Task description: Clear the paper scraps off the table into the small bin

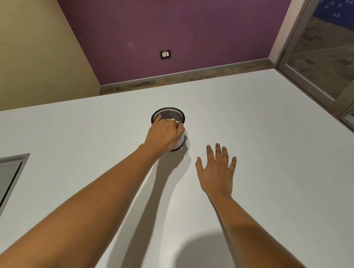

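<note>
Right hand (216, 172) flat; left hand (165, 134) with scraps (173, 120) over one bin (169, 113)

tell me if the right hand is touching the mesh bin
Apart. The head view shows a strip of bare table between the right hand and the mesh bin. The left hand holds paper scraps over its rim.
</note>
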The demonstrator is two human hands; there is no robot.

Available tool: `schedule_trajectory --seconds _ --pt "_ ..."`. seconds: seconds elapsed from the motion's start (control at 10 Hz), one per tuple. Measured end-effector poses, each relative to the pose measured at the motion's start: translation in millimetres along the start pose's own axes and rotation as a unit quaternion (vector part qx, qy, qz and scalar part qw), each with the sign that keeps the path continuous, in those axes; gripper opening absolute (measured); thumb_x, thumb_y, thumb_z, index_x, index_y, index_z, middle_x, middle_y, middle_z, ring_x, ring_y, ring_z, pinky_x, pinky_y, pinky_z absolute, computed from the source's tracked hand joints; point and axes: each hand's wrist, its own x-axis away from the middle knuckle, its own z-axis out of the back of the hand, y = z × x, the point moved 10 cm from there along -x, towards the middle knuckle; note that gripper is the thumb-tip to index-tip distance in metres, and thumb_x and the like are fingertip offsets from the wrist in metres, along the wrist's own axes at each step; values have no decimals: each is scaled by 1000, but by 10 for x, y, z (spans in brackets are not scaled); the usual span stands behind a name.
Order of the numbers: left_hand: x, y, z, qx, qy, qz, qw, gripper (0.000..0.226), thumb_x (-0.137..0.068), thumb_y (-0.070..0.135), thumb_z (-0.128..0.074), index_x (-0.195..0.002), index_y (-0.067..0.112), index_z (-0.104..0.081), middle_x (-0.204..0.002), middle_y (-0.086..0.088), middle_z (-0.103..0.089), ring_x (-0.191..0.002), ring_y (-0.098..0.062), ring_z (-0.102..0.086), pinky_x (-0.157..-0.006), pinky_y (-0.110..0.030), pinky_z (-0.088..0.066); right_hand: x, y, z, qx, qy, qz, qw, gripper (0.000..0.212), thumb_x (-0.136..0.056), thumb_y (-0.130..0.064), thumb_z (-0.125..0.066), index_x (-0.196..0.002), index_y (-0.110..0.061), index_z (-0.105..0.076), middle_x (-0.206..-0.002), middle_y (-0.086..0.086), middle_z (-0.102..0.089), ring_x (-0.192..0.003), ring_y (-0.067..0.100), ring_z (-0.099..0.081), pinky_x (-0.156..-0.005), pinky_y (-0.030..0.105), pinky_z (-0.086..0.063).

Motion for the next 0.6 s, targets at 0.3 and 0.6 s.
schedule_trajectory --seconds 0.3,0.6 --pt "203 8 -18 25 47 -25 998 48 -97 38 -30 -138 13 -38 -145 -8 -42 -139 -20 -30 -117 -39 -11 6 -20 25 0 -1 3 1000 56 -95 -48 -25 -145 -21 -22 -156 7 -20 -145 24 -12 -116 52 -10" --pt "716 -317 12 43 109 5 993 55 -97 40 -32 -146 22 -15 -158 1 -10 -146 -17 -2 -118 -41 1 62 -53 29 9 -23 27 999 55 -98 -43 -22 -147 -20 -16 -157 8 -13 -145 25 -8 -117 50 -7"
